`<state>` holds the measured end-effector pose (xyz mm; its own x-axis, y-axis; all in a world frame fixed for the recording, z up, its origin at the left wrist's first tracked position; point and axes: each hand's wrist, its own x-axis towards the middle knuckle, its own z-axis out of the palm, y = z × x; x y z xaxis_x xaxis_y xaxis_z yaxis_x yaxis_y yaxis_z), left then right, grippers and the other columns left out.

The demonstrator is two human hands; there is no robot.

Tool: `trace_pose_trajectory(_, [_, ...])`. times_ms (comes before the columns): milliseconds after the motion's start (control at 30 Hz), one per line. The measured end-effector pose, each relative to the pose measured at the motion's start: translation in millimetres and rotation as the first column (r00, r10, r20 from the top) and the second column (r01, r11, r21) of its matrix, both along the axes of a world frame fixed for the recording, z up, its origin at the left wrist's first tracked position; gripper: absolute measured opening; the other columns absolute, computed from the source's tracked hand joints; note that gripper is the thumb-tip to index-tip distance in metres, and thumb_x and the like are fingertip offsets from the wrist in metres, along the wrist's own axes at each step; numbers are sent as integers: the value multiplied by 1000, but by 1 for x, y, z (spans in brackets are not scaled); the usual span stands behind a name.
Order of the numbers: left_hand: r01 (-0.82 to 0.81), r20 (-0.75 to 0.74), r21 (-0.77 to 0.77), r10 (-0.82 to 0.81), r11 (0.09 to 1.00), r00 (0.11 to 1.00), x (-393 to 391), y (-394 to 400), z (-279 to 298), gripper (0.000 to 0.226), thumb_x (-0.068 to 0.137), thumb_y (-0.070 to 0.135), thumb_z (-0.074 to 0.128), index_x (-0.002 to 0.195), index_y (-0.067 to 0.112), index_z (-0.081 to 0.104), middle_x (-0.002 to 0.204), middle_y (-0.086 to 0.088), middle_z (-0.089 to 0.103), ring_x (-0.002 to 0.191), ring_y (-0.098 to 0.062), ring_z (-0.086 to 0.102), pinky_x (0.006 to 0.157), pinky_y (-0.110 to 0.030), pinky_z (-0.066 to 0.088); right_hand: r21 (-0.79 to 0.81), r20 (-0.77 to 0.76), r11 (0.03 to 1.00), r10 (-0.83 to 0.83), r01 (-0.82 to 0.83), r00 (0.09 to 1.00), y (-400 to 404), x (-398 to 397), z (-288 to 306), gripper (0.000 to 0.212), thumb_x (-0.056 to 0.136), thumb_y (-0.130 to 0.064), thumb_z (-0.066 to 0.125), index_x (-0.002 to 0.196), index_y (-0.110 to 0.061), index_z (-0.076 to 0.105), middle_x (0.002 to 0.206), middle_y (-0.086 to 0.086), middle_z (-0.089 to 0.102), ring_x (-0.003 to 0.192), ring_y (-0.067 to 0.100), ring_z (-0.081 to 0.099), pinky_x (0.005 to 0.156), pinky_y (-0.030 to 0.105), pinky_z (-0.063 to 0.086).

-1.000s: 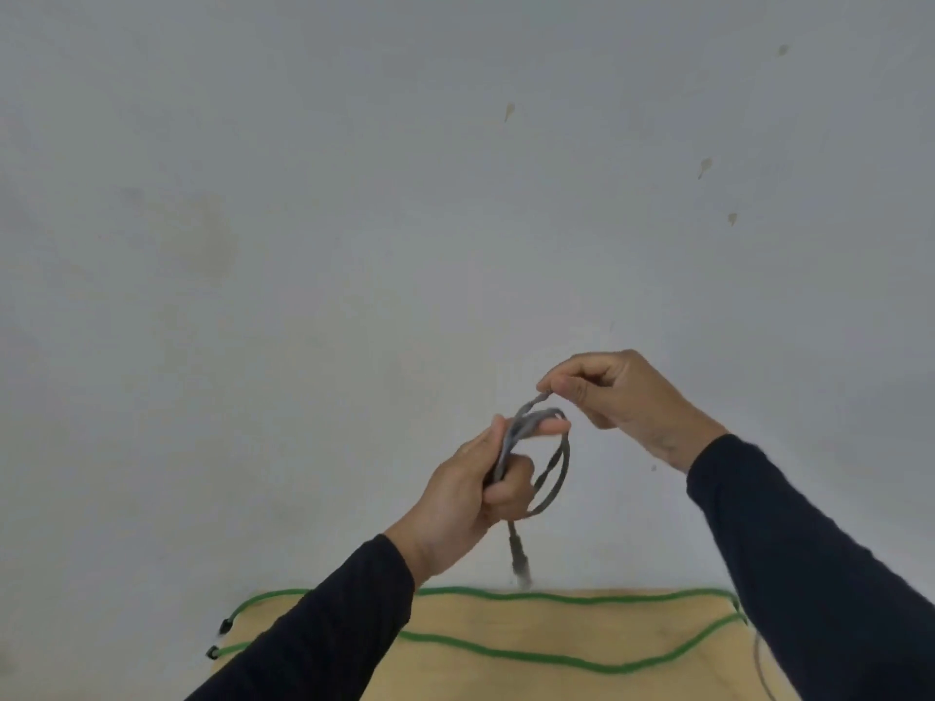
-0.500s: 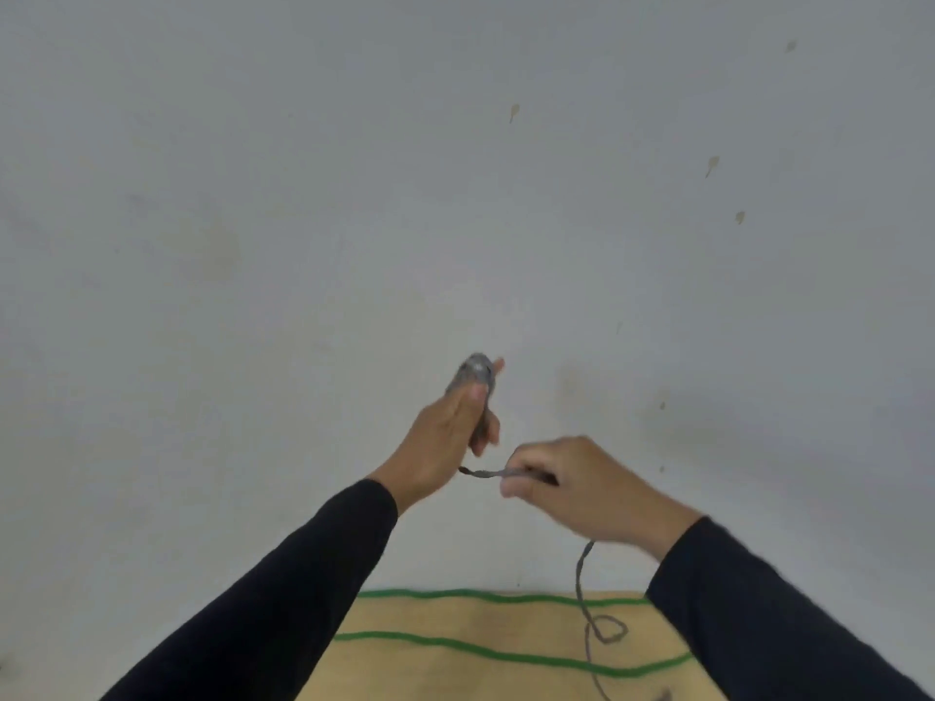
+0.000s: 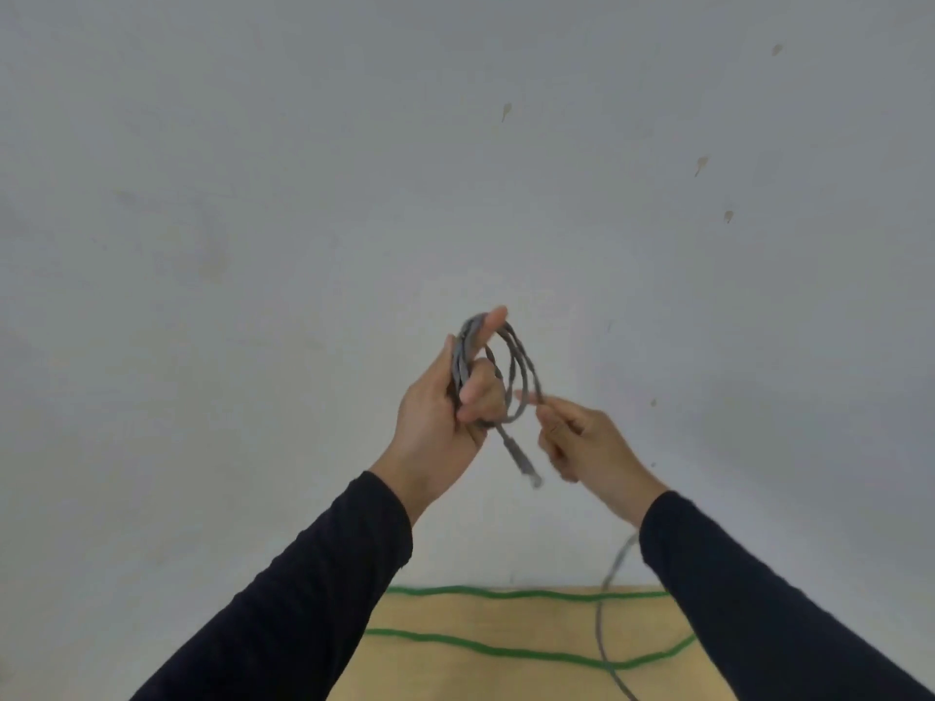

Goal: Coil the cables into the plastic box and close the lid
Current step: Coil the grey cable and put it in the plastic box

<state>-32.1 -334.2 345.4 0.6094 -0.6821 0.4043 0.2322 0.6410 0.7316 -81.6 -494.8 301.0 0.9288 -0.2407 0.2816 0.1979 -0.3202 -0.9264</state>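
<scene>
A grey cable point(image 3: 521, 376) is held up in front of a pale wall, wound into a few loops. My left hand point(image 3: 445, 412) grips the bundled side of the loops, thumb over them. One plug end point(image 3: 526, 468) dangles below the coil. My right hand point(image 3: 587, 437) pinches the running strand just right of the loops; the rest of the grey cable point(image 3: 604, 594) drops behind my right sleeve to the table. A green cable point(image 3: 506, 650) lies across the wooden table point(image 3: 480, 619) below. The plastic box is not in view.
A bare grey-white wall point(image 3: 303, 194) with a few small marks fills most of the view. Only the far strip of the wooden table shows at the bottom, between my dark sleeves.
My right hand has come up from low beside the left, laying another loop on the coil. My left hand has turned so the loops now show open; the plug swings below.
</scene>
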Motion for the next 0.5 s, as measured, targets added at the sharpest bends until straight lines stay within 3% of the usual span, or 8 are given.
trace_pose_trajectory(67, [-99,-75,-50,95,994,993,9,-4,8,44,102,32,21,129,16,52,47,8,37,42,-6,30,51,-18,28,-190,-96,980,40,-58,995,19,-2,-18,27,96,-31,42,115,-28,62,46,-11,43,41,2,37,47,18,33])
trace_pose_trajectory(133, [-237,-72,13,237,972,969,19,-7,10,43,102,35,20,130,21,49,50,7,42,45,-8,33,56,-20,32,-333,-176,928,111,-166,978,35,-11,-24,30,96,-34,40,113,-26,63,52,-12,43,45,0,40,54,17,34])
trace_pose_trajectory(167, [-325,19,108,325,940,946,23,-6,8,42,102,36,20,130,24,49,51,6,44,47,-9,34,60,-22,32,-377,-191,905,132,-197,973,40,-16,-21,30,96,-34,40,110,-24,65,55,-12,43,47,0,41,55,17,34])
trace_pose_trajectory(233, [-539,390,310,412,783,823,26,-3,-2,39,101,39,19,125,33,49,57,7,48,53,-10,38,65,-24,33,-468,-188,859,133,-208,973,40,-24,-7,28,96,-33,42,101,-20,67,59,-7,46,51,3,42,54,18,33])
trace_pose_trajectory(267, [-610,555,352,367,710,747,24,-1,-10,37,101,40,19,121,35,50,60,9,50,57,-10,42,66,-22,36,-524,-191,825,129,-212,973,38,-27,3,27,95,-32,45,98,-17,67,60,-5,48,51,4,42,53,17,33])
trace_pose_trajectory(333, [-635,699,396,231,663,677,15,1,-29,39,100,40,22,117,27,55,68,14,57,64,-4,52,69,-17,41,-616,-212,754,122,-229,970,29,-32,26,22,92,-31,52,94,-15,68,63,-7,53,53,0,45,53,13,33])
trace_pose_trajectory(433, [-540,699,484,66,689,712,-2,2,-48,44,99,40,27,89,13,61,56,10,59,57,-2,53,61,-24,42,-625,-214,746,119,-230,969,10,-34,57,9,84,-27,63,85,-21,71,75,-1,66,67,4,55,65,18,41])
trace_pose_trajectory(500, [-408,625,537,-24,739,780,-13,1,-52,46,101,39,26,89,15,64,49,7,48,48,-10,41,55,-27,37,-558,-193,796,149,-234,970,-3,-36,74,5,79,-25,70,78,-20,72,77,8,70,68,7,58,68,19,44])
